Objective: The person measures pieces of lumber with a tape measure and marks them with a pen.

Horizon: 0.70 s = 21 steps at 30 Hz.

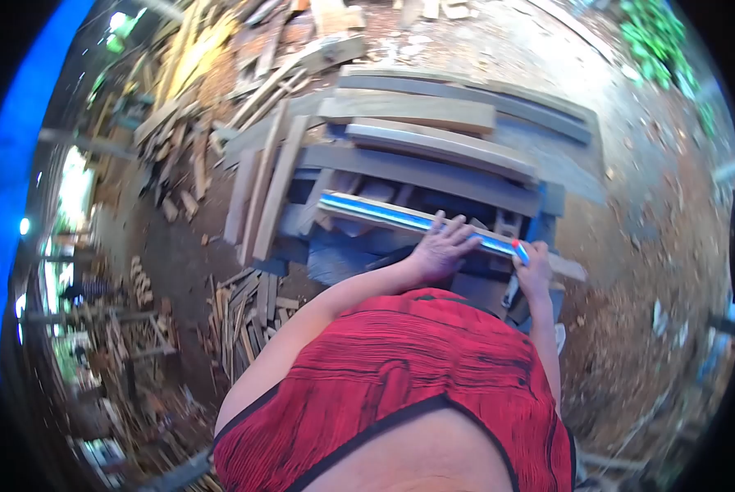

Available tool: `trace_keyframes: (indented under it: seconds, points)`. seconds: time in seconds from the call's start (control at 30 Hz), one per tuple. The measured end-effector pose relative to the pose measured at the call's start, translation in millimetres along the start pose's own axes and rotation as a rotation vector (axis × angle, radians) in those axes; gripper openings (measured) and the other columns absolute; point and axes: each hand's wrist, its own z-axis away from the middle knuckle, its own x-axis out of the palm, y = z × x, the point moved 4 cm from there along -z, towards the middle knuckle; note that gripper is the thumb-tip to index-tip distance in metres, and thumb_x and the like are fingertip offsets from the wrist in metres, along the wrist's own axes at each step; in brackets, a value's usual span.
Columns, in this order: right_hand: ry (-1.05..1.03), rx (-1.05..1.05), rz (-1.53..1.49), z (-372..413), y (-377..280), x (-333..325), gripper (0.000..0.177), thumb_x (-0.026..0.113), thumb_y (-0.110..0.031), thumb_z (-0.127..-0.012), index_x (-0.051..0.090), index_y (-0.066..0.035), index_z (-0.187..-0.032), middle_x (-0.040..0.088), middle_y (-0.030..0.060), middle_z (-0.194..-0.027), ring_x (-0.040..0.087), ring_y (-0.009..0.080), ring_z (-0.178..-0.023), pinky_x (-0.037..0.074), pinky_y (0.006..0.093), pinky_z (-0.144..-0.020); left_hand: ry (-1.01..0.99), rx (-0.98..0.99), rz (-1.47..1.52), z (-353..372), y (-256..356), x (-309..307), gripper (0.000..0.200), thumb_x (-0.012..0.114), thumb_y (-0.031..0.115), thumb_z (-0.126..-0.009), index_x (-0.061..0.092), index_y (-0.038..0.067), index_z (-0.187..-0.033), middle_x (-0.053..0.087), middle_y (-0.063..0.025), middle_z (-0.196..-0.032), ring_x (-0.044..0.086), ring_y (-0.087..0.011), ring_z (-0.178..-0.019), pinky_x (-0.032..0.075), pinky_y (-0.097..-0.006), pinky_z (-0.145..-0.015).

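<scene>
The blue straightedge [384, 215] lies lengthwise along the near edge of the plank stack [433, 172], with the left hand [443, 248] pressing it flat, fingers spread, right of mid-length, and the right hand [536, 275] curling its fingers around the red-tipped right end.

A rough grey stack of weathered wooden boards [417, 172] stands on bare reddish-brown dirt ground [646, 213]. Long pale curved wooden planks [433, 143] lie across its top. Along its near edge lies a long blue straight bar with a red end [384, 215]. Loose timber offcuts [244, 312] litter the ground just beside the stack.
</scene>
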Motion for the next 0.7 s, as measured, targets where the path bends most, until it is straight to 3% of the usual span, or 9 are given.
trace_keyframes:
  seconds: [0.23, 0.3, 0.33, 0.37, 0.43, 0.5, 0.6, 0.7]
  points:
    - [0.042, -0.132, -0.136, -4.7, 8.2, 3.2, 0.023, 0.064, -0.009, -0.072, 0.064, -0.006, -0.095, 0.051, 0.0111, -0.088, 0.056, 0.0288, -0.081, 0.046, 0.0385, -0.071, 0.054, -0.045, 0.012, 10.3, 0.8, -20.5, 0.064, 0.066, 0.021, -0.071, 0.045, 0.018, -0.131, 0.042, -0.0097, -0.133, 0.030, -0.0330, -0.133, 0.012, -0.0610, -0.108]
    - [-0.084, 0.009, -0.334, -7.8, 22.3, 8.1, 0.016, 0.064, -0.006, -0.070, 0.061, -0.003, -0.085, 0.050, 0.0075, -0.076, 0.053, 0.0227, -0.072, 0.042, 0.0354, -0.065, 0.196, -0.081, 0.079, 16.1, 2.2, -39.3, 0.070, 0.068, 0.021, -0.068, 0.042, 0.017, -0.133, 0.041, -0.0103, -0.134, 0.029, -0.0331, -0.134, 0.010, -0.0599, -0.109]
    - [-0.084, 0.036, -0.485, -7.8, 25.9, 8.5, 0.011, 0.065, -0.004, -0.070, 0.057, -0.003, -0.077, 0.047, 0.0014, -0.066, 0.048, 0.0144, -0.062, 0.037, 0.0299, -0.057, 0.268, -0.076, 0.102, 20.9, 2.6, -46.5, 0.066, 0.069, 0.019, -0.067, 0.044, 0.014, -0.127, 0.043, -0.0104, -0.130, 0.029, -0.0327, -0.133, 0.010, -0.0593, -0.109]
    - [-0.091, 0.020, -0.485, -7.8, 36.0, 5.2, 0.011, 0.065, -0.004, -0.070, 0.057, -0.003, -0.077, 0.047, 0.0014, -0.066, 0.048, 0.0144, -0.062, 0.037, 0.0299, -0.057, 0.277, -0.087, 0.092, 25.0, 1.9, -49.4, 0.066, 0.069, 0.019, -0.067, 0.044, 0.014, -0.127, 0.043, -0.0104, -0.130, 0.029, -0.0327, -0.133, 0.010, -0.0593, -0.109]
    - [-0.208, 0.244, -0.690, -5.3, 65.0, 3.0, 0.011, 0.066, -0.004, -0.072, 0.057, -0.004, -0.078, 0.047, -0.0032, -0.059, 0.045, 0.0063, -0.050, 0.036, 0.0226, -0.046, 0.308, -0.067, 0.211, 32.0, -0.8, -55.8, 0.047, 0.066, 0.017, -0.071, 0.048, 0.012, -0.115, 0.047, -0.0086, -0.121, 0.032, -0.0305, -0.132, 0.012, -0.0580, -0.109]
    - [-0.108, 0.294, -0.790, 0.9, 69.4, -15.5, 0.010, 0.067, -0.005, -0.074, 0.057, -0.006, -0.078, 0.047, -0.0038, -0.056, 0.041, 0.0030, -0.043, 0.030, 0.0181, -0.039, 0.308, -0.037, 0.179, 30.7, -8.3, -51.2, 0.042, 0.066, 0.016, -0.069, 0.048, 0.012, -0.107, 0.047, -0.0080, -0.116, 0.033, -0.0297, -0.131, 0.011, -0.0575, -0.110]
    - [-0.101, 0.435, -0.871, 10.9, 67.2, -42.0, 0.009, 0.066, -0.003, -0.075, 0.059, -0.005, -0.081, 0.049, -0.0030, -0.059, 0.042, 0.0043, -0.046, 0.029, 0.0185, -0.043, 0.332, -0.013, 0.088, 17.6, -18.5, -50.6, 0.048, 0.069, 0.016, -0.065, 0.049, 0.012, -0.108, 0.047, -0.0078, -0.117, 0.032, -0.0291, -0.132, 0.009, -0.0568, -0.110]
    - [-0.055, 0.398, -0.943, 19.8, 72.8, -51.7, 0.008, 0.065, -0.003, -0.077, 0.059, -0.005, -0.082, 0.052, -0.0006, -0.059, 0.043, 0.0049, -0.043, 0.029, 0.0178, -0.039, 0.314, -0.038, 0.131, 4.4, -24.2, -60.4, 0.048, 0.069, 0.016, -0.066, 0.049, 0.013, -0.109, 0.046, -0.0079, -0.118, 0.031, -0.0290, -0.132, 0.008, -0.0561, -0.111]
